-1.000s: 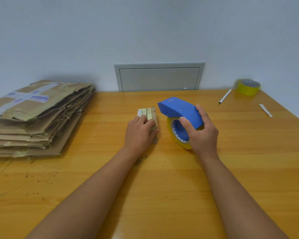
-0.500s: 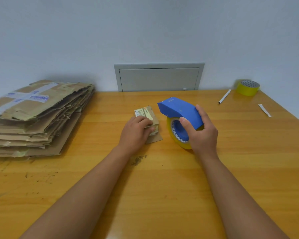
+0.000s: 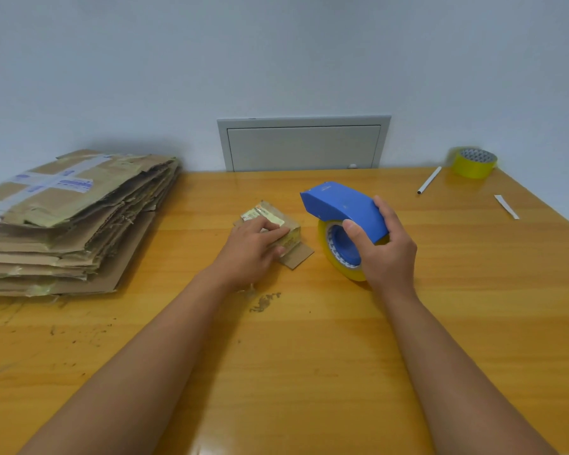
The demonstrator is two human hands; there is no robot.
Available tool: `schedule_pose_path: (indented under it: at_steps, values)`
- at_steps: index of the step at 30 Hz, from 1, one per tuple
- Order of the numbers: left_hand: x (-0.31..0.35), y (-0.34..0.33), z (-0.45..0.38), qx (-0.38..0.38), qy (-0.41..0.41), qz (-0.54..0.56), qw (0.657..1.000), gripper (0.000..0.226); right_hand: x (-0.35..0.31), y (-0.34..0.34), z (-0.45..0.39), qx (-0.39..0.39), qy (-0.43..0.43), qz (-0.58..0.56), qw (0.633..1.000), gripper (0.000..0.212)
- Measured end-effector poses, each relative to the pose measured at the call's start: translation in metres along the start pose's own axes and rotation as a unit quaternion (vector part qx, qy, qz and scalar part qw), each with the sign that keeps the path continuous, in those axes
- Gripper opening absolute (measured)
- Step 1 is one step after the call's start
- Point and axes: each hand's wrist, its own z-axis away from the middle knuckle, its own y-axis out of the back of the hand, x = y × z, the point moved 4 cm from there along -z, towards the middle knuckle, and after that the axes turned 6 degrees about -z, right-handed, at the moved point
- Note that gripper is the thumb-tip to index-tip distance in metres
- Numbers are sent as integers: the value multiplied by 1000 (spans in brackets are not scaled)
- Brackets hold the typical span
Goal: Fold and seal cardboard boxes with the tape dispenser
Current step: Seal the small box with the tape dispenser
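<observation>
A small taped cardboard box (image 3: 284,229) lies at the middle of the wooden table (image 3: 309,356), one loose flap sticking out toward me. My left hand (image 3: 250,249) grips it from the near left, fingers over its top and thumb at its side. To its right stands a blue tape dispenser (image 3: 344,208) loaded with a yellow tape roll (image 3: 340,257), the roll's edge resting on the table. My right hand (image 3: 383,249) holds the dispenser's body from behind, thumb on its near side.
A tall stack of flattened cardboard boxes (image 3: 66,218) fills the table's left side. A spare yellow tape roll (image 3: 473,162), a white pen (image 3: 429,180) and a white strip (image 3: 506,206) lie at the back right. Cardboard crumbs (image 3: 263,302) dot the wood. A grey wall panel (image 3: 304,144) sits behind.
My left hand has slid the small box leftward and turned it, exposing its loose flap and the crumbs. The right hand and dispenser have stayed put.
</observation>
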Motion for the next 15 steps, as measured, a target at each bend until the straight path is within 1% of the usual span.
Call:
schedule_pose_path:
  at_steps: [2, 6, 9, 12, 14, 15]
  values:
    - [0, 4, -2, 6, -2, -17, 1000, 45, 0, 0, 0, 0, 1, 0, 1000, 68]
    - [10, 4, -4, 59, 20, -44, 997, 48, 0, 1, 0, 1, -2, -5, 1000, 65]
    - [12, 4, -3, 67, 17, -33, 997, 51, 0, 1, 1, 0, 1, -4, 1000, 68]
    - [7, 7, -1, 68, -9, -16, 998, 45, 0, 0, 1, -1, 0, -5, 1000, 68]
    - [9, 7, 0, 78, -6, -19, 997, 39, 0, 0, 0, -2, 2, -2, 1000, 66]
    - [11, 6, -1, 82, 1, -24, 996, 40, 0, 0, 0, -2, 2, -1, 1000, 66]
